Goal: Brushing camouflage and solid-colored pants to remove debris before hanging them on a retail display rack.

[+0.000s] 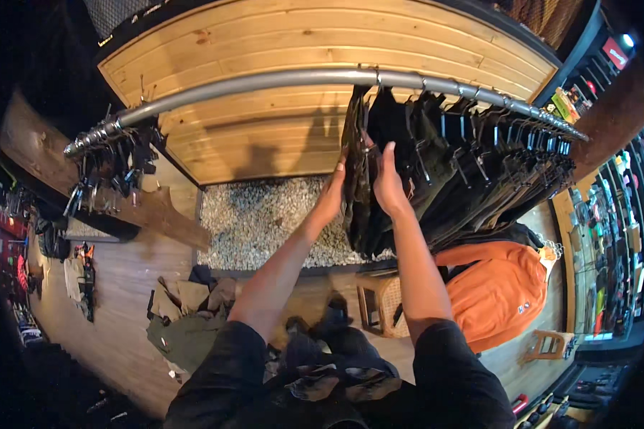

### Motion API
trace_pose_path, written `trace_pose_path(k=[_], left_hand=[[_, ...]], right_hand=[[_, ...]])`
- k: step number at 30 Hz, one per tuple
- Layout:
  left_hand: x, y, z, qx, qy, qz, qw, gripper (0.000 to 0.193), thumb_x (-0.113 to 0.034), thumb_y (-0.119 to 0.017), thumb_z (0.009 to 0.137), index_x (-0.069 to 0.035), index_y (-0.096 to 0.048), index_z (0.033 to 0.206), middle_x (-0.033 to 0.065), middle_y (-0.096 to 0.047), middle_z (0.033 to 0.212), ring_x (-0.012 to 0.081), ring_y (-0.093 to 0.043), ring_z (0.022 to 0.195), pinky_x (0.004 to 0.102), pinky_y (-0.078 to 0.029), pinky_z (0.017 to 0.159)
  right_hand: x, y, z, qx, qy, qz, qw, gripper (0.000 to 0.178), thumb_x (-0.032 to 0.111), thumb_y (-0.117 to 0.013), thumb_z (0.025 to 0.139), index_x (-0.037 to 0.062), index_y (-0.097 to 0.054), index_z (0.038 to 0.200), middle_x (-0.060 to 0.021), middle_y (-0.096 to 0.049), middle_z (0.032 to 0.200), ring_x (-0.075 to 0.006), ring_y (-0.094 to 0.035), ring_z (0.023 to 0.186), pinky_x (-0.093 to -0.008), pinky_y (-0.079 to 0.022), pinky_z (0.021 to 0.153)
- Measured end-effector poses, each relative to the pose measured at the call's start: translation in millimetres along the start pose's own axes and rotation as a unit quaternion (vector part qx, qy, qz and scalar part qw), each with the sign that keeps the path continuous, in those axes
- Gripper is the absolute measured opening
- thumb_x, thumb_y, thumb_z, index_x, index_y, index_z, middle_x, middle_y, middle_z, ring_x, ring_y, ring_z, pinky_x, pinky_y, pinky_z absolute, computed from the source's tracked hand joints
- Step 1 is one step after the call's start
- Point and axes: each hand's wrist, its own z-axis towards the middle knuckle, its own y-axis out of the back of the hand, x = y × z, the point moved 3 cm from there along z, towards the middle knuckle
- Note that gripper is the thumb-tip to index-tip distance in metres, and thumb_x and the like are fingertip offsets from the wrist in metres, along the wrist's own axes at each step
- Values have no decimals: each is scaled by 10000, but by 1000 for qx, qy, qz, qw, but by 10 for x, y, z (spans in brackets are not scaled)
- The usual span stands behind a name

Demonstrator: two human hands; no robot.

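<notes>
A pair of dark patterned trousers (pixel 358 193) hangs from the rail at the left end of a tight row. My left hand (pixel 330 191) lies along its left side, flat, with the fingertips partly hidden by the cloth. On its other side, my right hand (pixel 388 184) is stretched out with the thumb up, fingers reaching between this pair and the black trousers (pixel 391 118) beside it. Neither hand is seen closed round the cloth. More dark trousers (pixel 444 193) on metal clip hangers fill the rail to the right.
The curved grey rail (pixel 265 82) runs before a wooden panel (pixel 229 143). Bare hangers (pixel 114 154) bunch at its left end. Below are a pebble bed (pixel 257 222), a clothes pile (pixel 193 307) on the floor, a wooden stool (pixel 379 304) and an orange sweatshirt (pixel 494 286).
</notes>
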Motion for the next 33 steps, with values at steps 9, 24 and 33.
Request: trace_pose_path(k=[9, 24, 33], left_hand=[[1564, -108, -616, 5, 41, -1, 999, 739, -556, -220, 1033, -83, -35, 1571, 125, -30, 1636, 253, -21, 1507, 390, -67, 1217], [2336, 558, -2552, -134, 91, 258, 953, 278, -264, -632, 946, -21, -706, 1060, 134, -732, 841, 221, -718, 804, 337, -543, 736], [1260, 971, -3872, -256, 149, 202, 933, 454, -68, -597, 938, -62, -495, 1381, 156, -572, 1359, 219, -577, 1221, 306, -469, 989]], right_hand=[[-1892, 549, -417, -134, 7, -106, 985, 800, 592, -141, 1031, -41, -300, 1493, -111, -407, 1485, -200, -379, 1341, -325, -234, 1154], [-3629, 608, -1692, -316, 7, -279, 907, 358, 293, -601, 969, -42, -675, 1070, -215, -696, 966, -271, -674, 849, -393, -532, 766], [-3289, -682, -2504, -68, 122, -528, 837, 457, 259, -684, 919, 11, -560, 1281, -173, -659, 1141, -278, -649, 1010, -368, -500, 875]])
